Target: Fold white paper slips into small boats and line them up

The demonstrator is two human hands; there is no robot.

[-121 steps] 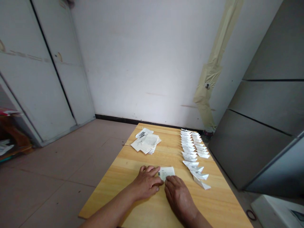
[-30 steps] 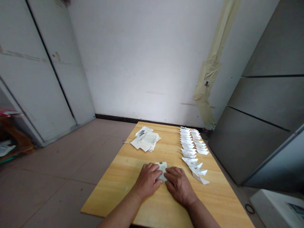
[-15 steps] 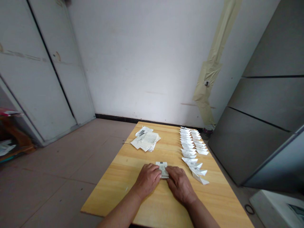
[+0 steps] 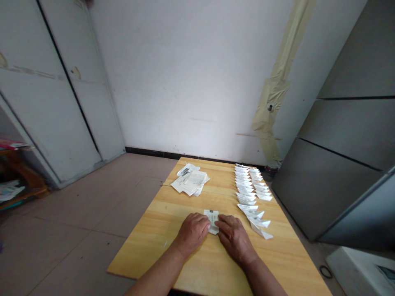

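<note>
On the wooden tabletop (image 4: 154,232), toward its near edge, left hand (image 4: 191,232) and right hand (image 4: 234,235) touch a paper (image 4: 212,217); whether fingers (image 4: 223,224) pinch it I cannot tell. Uneven pressure could skew it.

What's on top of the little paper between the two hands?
Fingers of the left hand and right hand are at the sides of the little paper. Printing and a dark mark show between. Anything under the fingers is covered.
</note>
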